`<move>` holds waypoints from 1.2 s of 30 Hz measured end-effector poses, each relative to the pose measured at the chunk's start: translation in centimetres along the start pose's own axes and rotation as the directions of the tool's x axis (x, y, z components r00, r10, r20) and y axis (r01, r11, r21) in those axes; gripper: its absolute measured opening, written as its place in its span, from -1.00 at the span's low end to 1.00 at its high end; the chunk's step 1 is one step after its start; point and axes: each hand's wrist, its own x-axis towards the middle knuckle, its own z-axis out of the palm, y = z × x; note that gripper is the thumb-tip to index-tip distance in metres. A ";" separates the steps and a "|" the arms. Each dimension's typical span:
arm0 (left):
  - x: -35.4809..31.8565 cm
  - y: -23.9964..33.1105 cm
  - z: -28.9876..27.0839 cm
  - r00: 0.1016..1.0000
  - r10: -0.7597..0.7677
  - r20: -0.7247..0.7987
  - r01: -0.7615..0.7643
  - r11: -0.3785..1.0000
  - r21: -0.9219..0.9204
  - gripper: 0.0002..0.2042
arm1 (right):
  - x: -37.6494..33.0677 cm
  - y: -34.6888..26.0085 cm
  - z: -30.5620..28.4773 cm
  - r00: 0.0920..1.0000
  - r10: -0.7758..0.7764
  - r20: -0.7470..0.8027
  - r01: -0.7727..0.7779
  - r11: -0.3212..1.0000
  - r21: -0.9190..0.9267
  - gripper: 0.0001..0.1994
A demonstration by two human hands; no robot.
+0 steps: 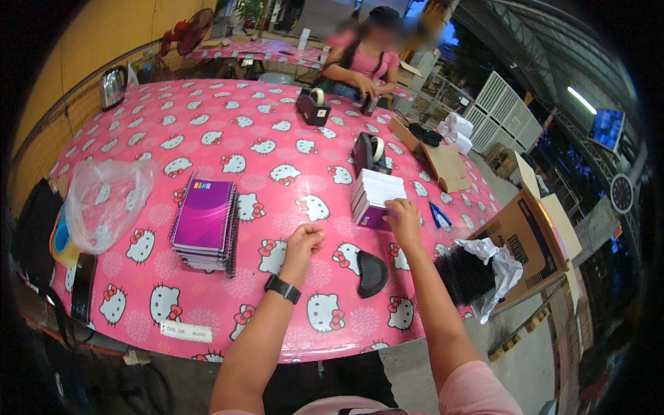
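Note:
My right hand [406, 223] is at the near right corner of a stack of small notebooks [377, 190], pale on top with purple covers showing lower down. Its fingers bend over that corner and grip it. Left of the stack, my left hand [304, 243] hovers over the table, fingers curled in, with nothing visible in them. A dark watch is on that wrist. Further left lies a pile of purple spiral notebooks [206, 214], their wire bindings along the sides. Between my forearms rests a black, rounded pad-like object [372, 274].
The pink patterned tablecloth [283, 173] carries two tape dispensers [313, 107], blue-handled snippers [440, 217], a plastic bag [111, 200] and a phone [84, 287]. At right stands an open carton [529, 242] beside black wire coils [462, 277]. Across the table sits a person in pink [370, 69].

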 end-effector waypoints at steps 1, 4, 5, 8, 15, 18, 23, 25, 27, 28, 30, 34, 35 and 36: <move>0.0 0.0 0.3 1.000 -0.007 0.015 0.007 1.000 0.014 -0.87 | -0.1 1.2 0.4 1.000 -0.019 -0.014 0.019 1.000 0.000 -0.72; 0.1 0.3 0.2 1.000 0.002 0.001 -0.002 1.000 -0.015 -0.84 | 0.7 2.6 0.6 0.995 -0.081 -0.061 0.083 0.996 0.034 -0.76; 0.1 0.5 0.4 0.997 0.069 -0.034 -0.069 0.998 0.010 -0.82 | 0.9 2.2 0.4 0.992 -0.099 -0.072 0.103 0.993 0.053 -0.78; -0.1 1.5 1.6 0.885 0.452 -0.115 -0.398 0.860 0.319 -0.75 | 0.8 0.0 -0.4 0.996 -0.029 -0.083 0.048 0.973 0.228 -0.81; -0.9 3.0 0.1 0.847 0.464 0.257 -0.513 0.593 0.620 -0.76 | -3.3 -10.9 -3.7 0.989 -0.134 0.056 0.091 0.871 0.482 -0.64; -0.1 2.6 -0.8 0.900 0.403 0.168 -0.426 0.731 0.533 -0.82 | -8.1 -11.2 -3.7 0.986 0.165 0.000 -0.164 0.980 0.109 -0.42; 0.1 3.0 -1.5 0.935 0.332 0.121 -0.353 0.883 0.308 -0.83 | -10.3 -6.7 -2.5 0.937 0.294 0.189 -0.296 0.955 -0.019 -0.36; 0.3 2.5 -1.4 0.942 0.287 0.172 -0.330 0.886 0.327 -0.85 | -8.5 -5.4 -3.1 0.941 0.335 -0.040 -0.335 0.916 -0.220 -0.42; 0.0 1.7 -0.2 0.946 0.256 0.197 -0.313 0.875 0.369 -0.84 | -7.3 -4.6 -3.0 0.929 0.364 -0.064 -0.315 0.871 0.377 -0.53; 0.2 1.1 0.1 0.951 0.239 0.196 -0.295 0.894 0.337 -0.88 | -6.8 -4.2 -3.0 0.922 0.381 -0.066 -0.255 0.728 0.637 -0.58; -0.1 0.4 -0.4 0.959 0.163 0.234 -0.246 0.888 0.388 -0.89 | -5.4 -7.1 -2.1 0.861 0.472 0.188 -0.332 0.243 0.912 -0.67; -0.1 -0.6 0.2 0.961 0.157 0.226 -0.256 0.815 0.520 -0.87 | -6.0 -8.7 2.5 0.811 0.497 0.309 -0.386 0.058 0.920 -0.81; -0.2 -0.9 0.2 0.965 0.172 0.199 -0.254 0.807 0.533 -0.87 | -6.1 -9.1 2.7 0.795 0.514 0.321 -0.378 0.007 0.926 -0.83; 0.0 -1.0 0.2 0.956 0.217 0.199 -0.290 0.810 0.509 -0.80 | -6.3 -9.3 3.0 0.779 0.531 0.333 -0.368 -0.042 0.929 -0.84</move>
